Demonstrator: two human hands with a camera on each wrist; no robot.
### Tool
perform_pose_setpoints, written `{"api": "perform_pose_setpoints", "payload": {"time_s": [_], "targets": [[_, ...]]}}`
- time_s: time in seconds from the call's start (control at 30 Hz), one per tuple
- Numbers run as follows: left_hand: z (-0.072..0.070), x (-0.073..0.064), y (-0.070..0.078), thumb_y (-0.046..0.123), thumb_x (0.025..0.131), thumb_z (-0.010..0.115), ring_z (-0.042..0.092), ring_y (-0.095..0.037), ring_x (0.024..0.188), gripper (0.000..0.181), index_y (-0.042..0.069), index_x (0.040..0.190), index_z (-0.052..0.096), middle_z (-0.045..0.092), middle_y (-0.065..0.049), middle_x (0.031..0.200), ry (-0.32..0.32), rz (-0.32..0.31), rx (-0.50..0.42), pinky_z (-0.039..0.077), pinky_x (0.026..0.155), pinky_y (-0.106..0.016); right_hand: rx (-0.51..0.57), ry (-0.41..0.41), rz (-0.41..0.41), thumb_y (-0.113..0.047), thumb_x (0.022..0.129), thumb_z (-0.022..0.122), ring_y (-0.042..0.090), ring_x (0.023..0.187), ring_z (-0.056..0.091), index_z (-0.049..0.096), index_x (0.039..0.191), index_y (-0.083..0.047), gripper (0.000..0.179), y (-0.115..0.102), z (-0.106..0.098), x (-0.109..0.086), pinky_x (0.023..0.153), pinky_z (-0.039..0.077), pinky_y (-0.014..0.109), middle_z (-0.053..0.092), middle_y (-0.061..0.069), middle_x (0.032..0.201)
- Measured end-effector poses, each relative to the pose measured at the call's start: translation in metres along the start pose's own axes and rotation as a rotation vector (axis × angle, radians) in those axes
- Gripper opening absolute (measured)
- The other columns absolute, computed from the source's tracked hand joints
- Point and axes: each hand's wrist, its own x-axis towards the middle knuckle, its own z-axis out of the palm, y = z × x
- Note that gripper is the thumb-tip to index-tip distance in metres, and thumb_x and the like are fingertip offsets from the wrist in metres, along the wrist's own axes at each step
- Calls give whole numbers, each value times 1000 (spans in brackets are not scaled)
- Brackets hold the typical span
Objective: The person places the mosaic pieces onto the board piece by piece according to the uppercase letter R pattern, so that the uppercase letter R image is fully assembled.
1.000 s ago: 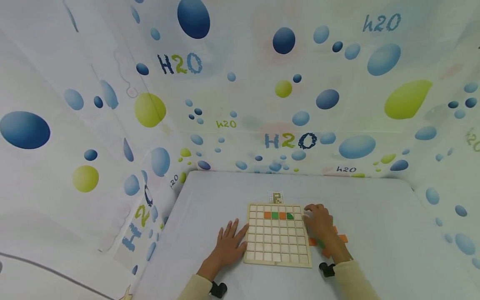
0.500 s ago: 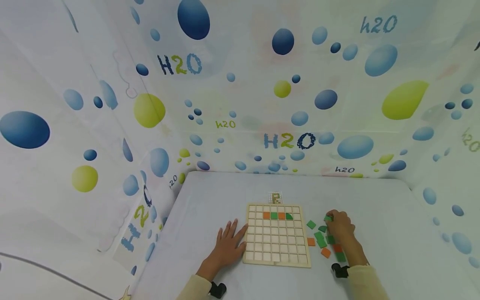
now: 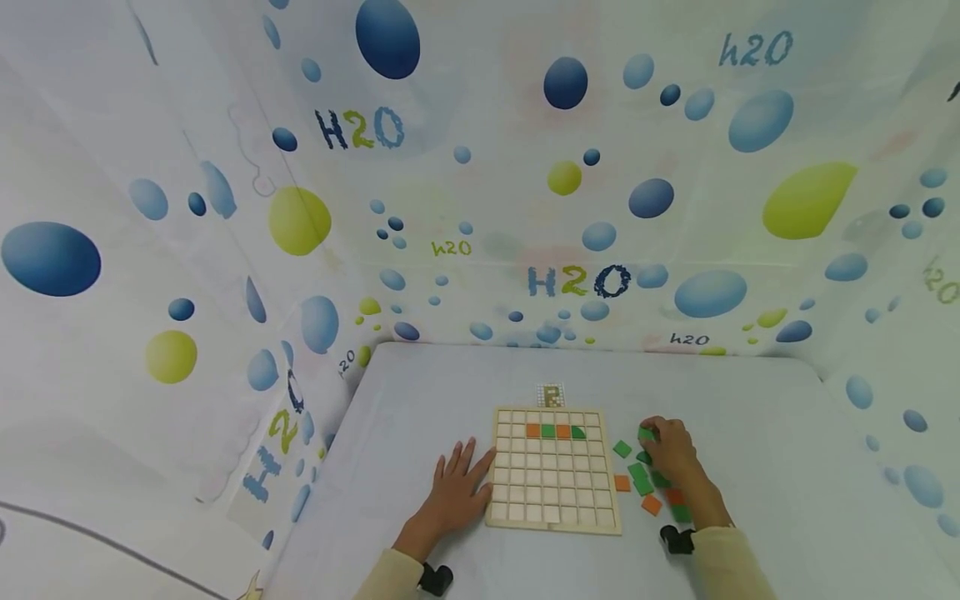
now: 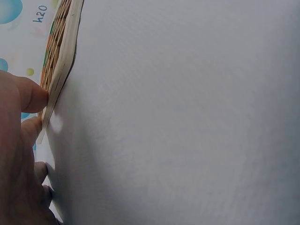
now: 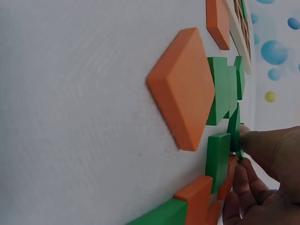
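Observation:
A wooden grid board (image 3: 552,528) lies on the white table. One row of it holds orange and green tiles, with a green quarter-round tile (image 3: 578,432) at the right end. My left hand (image 3: 452,490) lies beside the board's left edge with fingers spread; in the left wrist view its thumb (image 4: 33,96) touches the board's side. To the right of the board, my right hand (image 3: 672,450) pinches a green tile (image 3: 646,434) between thumb and fingers. Loose green and orange tiles lie around that hand, and it partly covers some of them.
A small printed pattern card (image 3: 552,395) lies behind the board's far edge. Nearest the right wrist camera is an orange tile (image 5: 183,89). A patterned curtain (image 3: 480,208) stands behind the table and along its sides.
My right hand has moved from the board's right edge out to the loose tiles and taken hold of a green tile, then shifted slightly left with it. The left hand stays in place.

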Motion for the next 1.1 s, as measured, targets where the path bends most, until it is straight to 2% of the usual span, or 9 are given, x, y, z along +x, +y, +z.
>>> {"api": "perform_pose_setpoints", "payload": {"time_s": [0.17,0.33,0.43,0.53,0.63,0.8,0.97,1.1], "targets": [[3,0,-3,32,108,47,19,-48,160,57,19,163,42,25,-21,173,-9,-15,8,14,122,-74,31,15,-20,-10,102,65,47,112,55,60,128,5,30,-4,3,2,89,45,65,54,31,122],[3,2,-4,33,108,47,18,-48,160,57,19,163,41,25,-21,173,-12,-11,8,13,122,-74,76,15,-40,-12,103,63,37,100,53,60,128,5,31,-10,8,5,83,45,55,54,25,114],[2,2,-3,33,108,46,18,-49,160,57,19,163,41,25,-22,173,-11,0,11,14,121,-74,106,23,-53,-13,104,62,36,100,54,59,129,7,32,-14,12,7,83,46,53,54,25,114],[2,1,-3,34,108,46,18,-49,159,58,19,164,41,25,-23,172,-11,6,7,13,122,-74,128,22,-61,-13,104,62,39,105,57,60,130,5,32,-21,18,9,86,47,55,55,27,119],[3,0,-3,34,109,48,20,-52,158,57,17,163,42,27,-25,171,5,21,-4,13,121,-76,148,14,-65,-15,103,63,43,113,57,60,130,4,33,-33,26,10,90,45,62,55,29,125],[7,0,-5,32,109,50,21,-53,157,56,17,162,42,29,-26,170,47,54,-10,14,119,-76,162,-2,-87,-17,103,64,42,116,58,62,132,0,33,-63,43,7,96,39,66,55,27,131],[4,-1,-2,32,108,48,21,-52,158,56,17,162,43,28,-25,171,27,33,0,15,120,-76,165,-25,-186,-14,101,70,33,108,59,63,132,-3,33,-92,65,-2,93,40,62,60,15,119],[3,-1,-3,31,108,49,20,-53,157,56,17,162,43,27,-26,170,22,29,-4,14,120,-77,164,-29,-260,-13,98,75,25,97,55,66,119,-6,24,-109,84,-4,90,41,59,60,7,105]]}}
